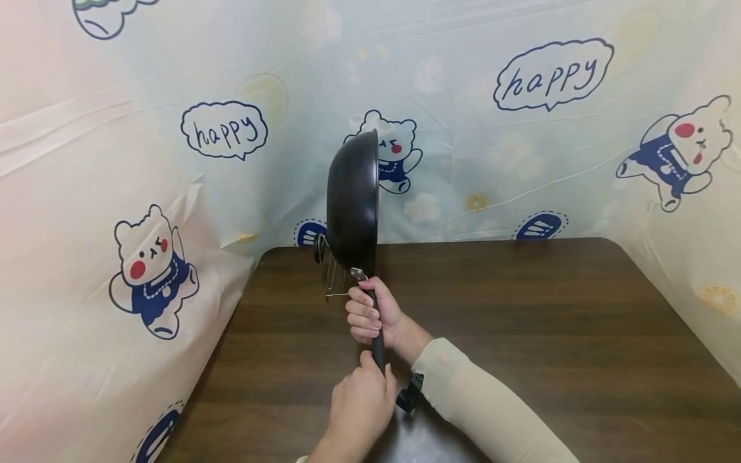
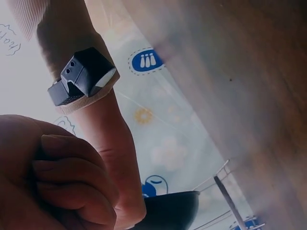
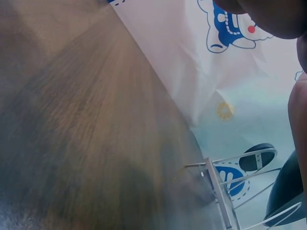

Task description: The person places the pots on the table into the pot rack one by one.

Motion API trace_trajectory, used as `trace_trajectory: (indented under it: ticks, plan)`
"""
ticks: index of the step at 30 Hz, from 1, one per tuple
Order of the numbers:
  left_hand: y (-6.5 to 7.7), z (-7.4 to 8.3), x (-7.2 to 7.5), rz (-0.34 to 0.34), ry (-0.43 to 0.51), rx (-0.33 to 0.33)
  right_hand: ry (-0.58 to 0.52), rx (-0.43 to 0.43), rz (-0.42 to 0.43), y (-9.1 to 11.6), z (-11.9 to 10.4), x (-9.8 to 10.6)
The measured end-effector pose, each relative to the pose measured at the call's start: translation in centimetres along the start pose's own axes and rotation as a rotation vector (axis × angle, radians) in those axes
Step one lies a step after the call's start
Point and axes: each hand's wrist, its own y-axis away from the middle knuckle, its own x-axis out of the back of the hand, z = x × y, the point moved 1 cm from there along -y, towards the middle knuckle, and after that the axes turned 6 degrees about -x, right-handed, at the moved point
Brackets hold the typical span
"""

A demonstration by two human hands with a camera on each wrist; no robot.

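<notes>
A black wok (image 1: 352, 199) stands on its side in the air, its rounded underside facing left and its rim upright. My right hand (image 1: 382, 315) grips the upper part of the black handle (image 1: 378, 350), fingers wrapped round it below the metal joint. Lower down, my left hand (image 1: 361, 399) holds the handle's end. Curled fingers of the left hand (image 2: 67, 177) fill the left side of the left wrist view, with the wok (image 2: 168, 211) beyond. Partly behind the wok is a wire rack (image 1: 337, 294) with a black rounded piece (image 1: 319, 248) at its left.
A brown wooden table (image 1: 521, 321) spreads under the hands. Printed cloth (image 1: 463, 161) with bears and "happy" bubbles hangs round its back and sides. A black wrist camera (image 1: 411, 393) is strapped at the right wrist.
</notes>
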Motion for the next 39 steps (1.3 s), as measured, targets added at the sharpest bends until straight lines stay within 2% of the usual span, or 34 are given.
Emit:
trace_trajectory:
  ticks: [5,18,30,35,39]
  plan:
    - [0.0,-0.1,-0.6,0.0,-0.014,-0.009,-0.014,-0.005,-0.006,0.2,0.1,0.5]
    - [0.0,-0.3,-1.3,-0.039,0.02,0.003,-0.031,-0.015,-0.005,0.9,0.5,1.9]
    - [-0.1,-0.7,-2.0,-0.028,0.008,-0.002,-0.059,-0.027,0.025,1.2,0.7,3.3]
    - [-0.2,-1.2,-2.0,-0.06,0.04,0.02,-0.034,-0.033,0.079,1.4,0.8,3.7]
    - [0.0,-1.9,-2.1,-0.121,0.089,0.031,0.047,-0.037,0.161,1.5,0.9,4.0]
